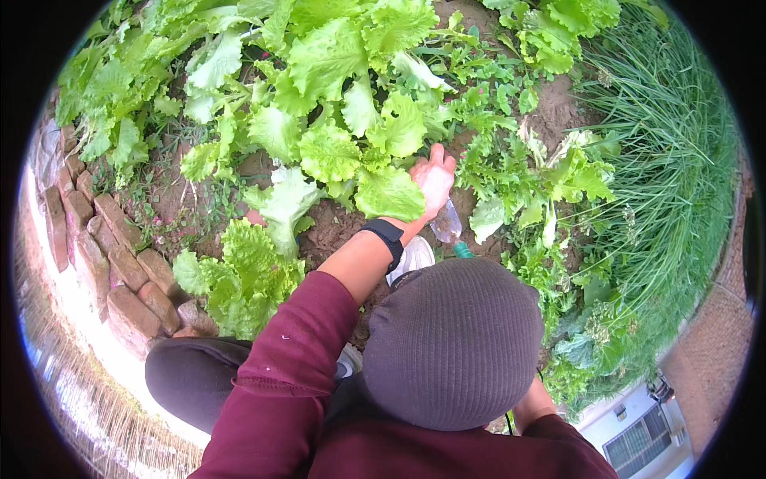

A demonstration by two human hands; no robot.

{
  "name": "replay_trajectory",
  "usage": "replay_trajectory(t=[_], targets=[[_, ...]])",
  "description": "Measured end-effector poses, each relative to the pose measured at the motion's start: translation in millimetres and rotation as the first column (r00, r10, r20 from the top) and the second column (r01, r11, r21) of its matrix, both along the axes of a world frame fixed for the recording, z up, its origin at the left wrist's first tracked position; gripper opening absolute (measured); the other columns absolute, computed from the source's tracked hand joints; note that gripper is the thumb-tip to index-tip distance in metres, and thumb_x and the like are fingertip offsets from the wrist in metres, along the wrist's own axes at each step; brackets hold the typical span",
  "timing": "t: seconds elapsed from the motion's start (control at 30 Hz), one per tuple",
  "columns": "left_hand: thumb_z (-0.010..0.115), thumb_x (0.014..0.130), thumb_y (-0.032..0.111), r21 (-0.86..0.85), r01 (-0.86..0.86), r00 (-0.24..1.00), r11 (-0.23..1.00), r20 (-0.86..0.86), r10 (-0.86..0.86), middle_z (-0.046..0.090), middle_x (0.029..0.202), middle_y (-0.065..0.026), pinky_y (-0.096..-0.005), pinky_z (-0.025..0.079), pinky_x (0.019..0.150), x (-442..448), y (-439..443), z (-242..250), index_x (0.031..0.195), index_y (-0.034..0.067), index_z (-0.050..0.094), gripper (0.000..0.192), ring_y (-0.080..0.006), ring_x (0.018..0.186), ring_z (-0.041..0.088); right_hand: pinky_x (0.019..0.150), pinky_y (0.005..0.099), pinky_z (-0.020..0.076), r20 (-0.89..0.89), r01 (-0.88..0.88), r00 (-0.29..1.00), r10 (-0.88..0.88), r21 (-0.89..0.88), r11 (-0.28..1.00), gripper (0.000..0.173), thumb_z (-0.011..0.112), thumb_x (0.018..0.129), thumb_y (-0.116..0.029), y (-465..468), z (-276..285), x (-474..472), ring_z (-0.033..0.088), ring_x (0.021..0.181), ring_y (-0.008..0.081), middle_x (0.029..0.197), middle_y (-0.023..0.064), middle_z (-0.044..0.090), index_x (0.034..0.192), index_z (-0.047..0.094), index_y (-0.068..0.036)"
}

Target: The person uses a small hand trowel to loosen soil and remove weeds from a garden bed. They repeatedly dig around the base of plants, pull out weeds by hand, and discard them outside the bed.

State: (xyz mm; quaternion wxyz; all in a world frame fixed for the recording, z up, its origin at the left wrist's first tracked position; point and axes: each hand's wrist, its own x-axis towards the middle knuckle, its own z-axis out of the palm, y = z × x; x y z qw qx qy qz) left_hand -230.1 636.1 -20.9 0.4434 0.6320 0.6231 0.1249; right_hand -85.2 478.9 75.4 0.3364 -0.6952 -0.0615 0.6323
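Note:
My left hand (434, 173) reaches in beside a light green lettuce plant (392, 194), its fingers low near the soil and partly bent. Leaves and the hand itself hide what the fingertips touch, so its grip cannot be told. Just below that hand lies the metal blade of a small hand trowel (446, 222), with soil on it; a green part of its handle runs under the grey knit cap (455, 344). My right hand is out of view behind the cap; only a bare wrist and maroon sleeve show at the lower right.
More lettuce (242, 278) grows at the left and top. Frilly-leaved greens (541, 173) stand right of my left hand, and tall grass-like plants (658, 149) fill the far right. Stacked bricks (134, 317) edge the bed at left. A light shoe (413, 258) rests on the soil.

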Motion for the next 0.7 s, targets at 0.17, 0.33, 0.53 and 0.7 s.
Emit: replay_trajectory(t=[0.17, 0.33, 0.53, 0.7], targets=[[0.041, 0.094, 0.021, 0.111, 0.001, 0.993, 0.994, -0.122, 0.012, 0.06, 0.072, -0.0221, -0.0462, 0.048, 0.06, 7, -2, -23, 0.091, 0.0, 0.051, 0.024, -0.0394, 0.066, 0.06, 0.054, 0.0196, 0.043, 0.05, -0.02, 0.999, 0.019, 0.008, 1.0, 0.009, 0.066, 0.084, -0.004, 1, -7, -4, 0.052, 0.062, 0.0031, 0.075, -0.0013, 0.062, 0.092, 0.064, 0.001], [0.042, 0.093, 0.018, 0.2, 0.197, 0.963, 0.96, -0.223, -0.152, 0.06, 0.072, -0.0196, -0.0447, 0.05, 0.059, 6, -1, -31, 0.084, -0.001, 0.054, 0.024, -0.0375, 0.063, 0.061, 0.054, 0.0202, 0.0434, 0.026, 0.038, 0.999, -0.04, 0.064, 0.997, 0.009, 0.066, 0.084, -0.003, -3, -5, -6, 0.052, 0.062, 0.0035, 0.075, -0.0009, 0.062, 0.091, 0.064, 0.001], [0.053, 0.075, 0.007, 0.175, 0.33, 0.909, 0.927, -0.324, -0.262, 0.059, 0.081, -0.0199, -0.0415, 0.052, 0.062, 3, 3, -26, 0.087, 0.0, 0.058, 0.014, -0.0343, 0.074, 0.064, 0.054, 0.0223, 0.046, -0.16, 0.25, 0.952, -0.262, -0.092, 0.964, 0.011, 0.062, 0.087, -0.001, 21, 4, -23, 0.054, 0.061, 0.0065, 0.076, 0.0033, 0.063, 0.097, 0.063, 0.003], [0.056, 0.07, 0.004, 0.033, 0.417, 0.88, 0.908, -0.266, -0.395, 0.061, 0.086, -0.0232, -0.0429, 0.053, 0.068, 0, 22, -20, 0.086, -0.002, 0.061, 0.017, -0.0373, 0.078, 0.064, 0.054, 0.0223, 0.044, 0.267, -0.073, 0.958, 0.1, -0.109, 0.991, 0.011, 0.063, 0.087, -0.004, 36, 14, -32, 0.053, 0.061, 0.0055, 0.074, 0.0004, 0.06, 0.095, 0.062, 0.003]])
